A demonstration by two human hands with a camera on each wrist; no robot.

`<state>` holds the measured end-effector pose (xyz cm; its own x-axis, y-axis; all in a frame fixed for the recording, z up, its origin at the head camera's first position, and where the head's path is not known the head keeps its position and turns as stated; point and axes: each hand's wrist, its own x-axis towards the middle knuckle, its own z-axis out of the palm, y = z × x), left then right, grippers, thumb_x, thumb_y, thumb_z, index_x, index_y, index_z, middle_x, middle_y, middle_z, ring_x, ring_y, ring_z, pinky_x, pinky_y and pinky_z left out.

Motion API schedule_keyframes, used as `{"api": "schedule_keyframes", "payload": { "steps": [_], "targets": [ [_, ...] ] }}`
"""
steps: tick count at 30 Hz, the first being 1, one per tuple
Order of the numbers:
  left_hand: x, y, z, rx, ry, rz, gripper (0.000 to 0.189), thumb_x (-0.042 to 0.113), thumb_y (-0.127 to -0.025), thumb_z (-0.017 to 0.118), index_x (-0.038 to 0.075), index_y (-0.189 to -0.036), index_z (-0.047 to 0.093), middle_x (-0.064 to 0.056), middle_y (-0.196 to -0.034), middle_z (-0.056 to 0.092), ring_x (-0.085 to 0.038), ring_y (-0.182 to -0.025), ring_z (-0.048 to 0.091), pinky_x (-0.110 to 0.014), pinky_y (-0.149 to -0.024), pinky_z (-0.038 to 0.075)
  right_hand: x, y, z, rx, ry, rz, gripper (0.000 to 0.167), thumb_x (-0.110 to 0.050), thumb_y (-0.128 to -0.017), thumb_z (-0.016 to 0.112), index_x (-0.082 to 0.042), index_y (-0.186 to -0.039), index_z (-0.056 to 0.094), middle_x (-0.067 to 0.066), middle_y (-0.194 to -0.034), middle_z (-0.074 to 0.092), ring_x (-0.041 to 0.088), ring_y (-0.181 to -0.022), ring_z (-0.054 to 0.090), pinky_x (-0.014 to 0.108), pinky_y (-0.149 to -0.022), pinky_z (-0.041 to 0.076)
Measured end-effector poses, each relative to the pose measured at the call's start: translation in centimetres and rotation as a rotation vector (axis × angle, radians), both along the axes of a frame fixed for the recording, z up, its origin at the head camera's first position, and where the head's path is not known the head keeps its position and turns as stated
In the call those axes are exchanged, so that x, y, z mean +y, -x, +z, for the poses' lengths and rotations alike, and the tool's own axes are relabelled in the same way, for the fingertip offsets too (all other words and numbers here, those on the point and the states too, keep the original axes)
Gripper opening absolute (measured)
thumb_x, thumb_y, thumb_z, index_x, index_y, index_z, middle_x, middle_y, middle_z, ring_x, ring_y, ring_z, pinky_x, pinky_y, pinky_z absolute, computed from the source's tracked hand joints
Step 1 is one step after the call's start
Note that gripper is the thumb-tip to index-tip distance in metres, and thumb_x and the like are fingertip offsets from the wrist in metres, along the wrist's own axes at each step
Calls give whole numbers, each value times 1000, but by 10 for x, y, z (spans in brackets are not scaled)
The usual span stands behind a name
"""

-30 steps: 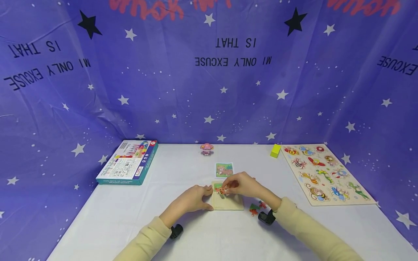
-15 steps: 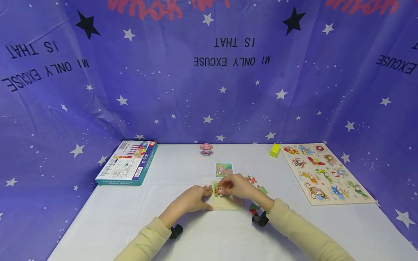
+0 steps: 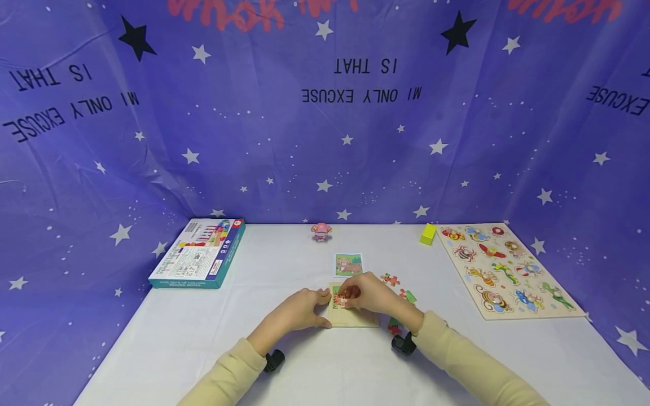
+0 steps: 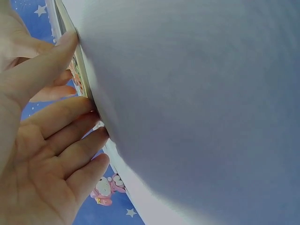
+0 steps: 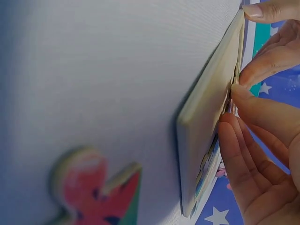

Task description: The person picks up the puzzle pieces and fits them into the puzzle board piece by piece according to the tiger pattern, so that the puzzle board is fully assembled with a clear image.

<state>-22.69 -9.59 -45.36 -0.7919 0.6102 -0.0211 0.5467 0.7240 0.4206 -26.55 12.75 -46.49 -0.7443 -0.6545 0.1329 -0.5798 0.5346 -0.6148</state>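
A light wooden puzzle tray (image 3: 363,318) lies on the white table, with tiger-patterned puzzle pieces in its far left part. My left hand (image 3: 303,309) braces its left side, the thumb at the near corner and fairly straight fingertips along the edge (image 4: 86,84). Over the tray, my right hand (image 3: 373,292) pinches an orange tiger puzzle piece (image 3: 341,301) low against the board. Those fingers partly cover the piece. In the right wrist view, thumb and fingertips of the right hand (image 5: 262,140) meet at the tray's surface (image 5: 211,89).
Loose puzzle pieces (image 3: 391,279) lie right of the tray, one blurred red-green piece (image 5: 101,187) close by. A picture card (image 3: 348,264) sits beyond it. Farther out are a pink figurine (image 3: 321,232), a yellow block (image 3: 428,234), an insect board (image 3: 508,273) and a boxed toy (image 3: 200,251).
My right hand has shifted slightly left and lower with the tiger piece, which now lies nearly flat at the tray. More loose pieces show beside its wrist. My left hand has stayed put.
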Motion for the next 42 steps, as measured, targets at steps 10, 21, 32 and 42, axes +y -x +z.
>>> {"api": "schedule_keyframes", "payload": {
  "steps": [10,21,32,42],
  "targets": [
    [0,0,0,-8,3,7,67,34,-76,81,0,-129,58,-14,-136,53,-32,-127,49,-41,-105,39,1,-1,1,3,1,19,16,-6,-78,80,-6,-92,74,-1,-81,68,4,-67,56,21,-59,50],
    [0,0,0,-8,17,12,67,36,-77,80,2,-130,58,-13,-136,53,-34,-125,50,-43,-104,41,0,1,-1,40,-62,2,16,-12,-78,81,-12,-93,77,-8,-79,65,1,-68,55,20,-62,50],
    [0,-1,1,-22,14,19,66,37,-77,80,3,-130,58,-13,-137,52,-35,-125,50,-45,-103,41,-1,-1,3,56,-46,33,16,-9,-76,82,-7,-90,74,-1,-80,67,3,-67,56,19,-60,50],
    [0,0,1,-7,28,10,67,37,-78,80,3,-131,58,-13,-137,53,-34,-124,51,-45,-103,41,-1,-1,2,58,-63,41,17,-13,-78,82,-11,-93,76,-4,-82,68,3,-69,57,19,-62,50]
  ]
}}
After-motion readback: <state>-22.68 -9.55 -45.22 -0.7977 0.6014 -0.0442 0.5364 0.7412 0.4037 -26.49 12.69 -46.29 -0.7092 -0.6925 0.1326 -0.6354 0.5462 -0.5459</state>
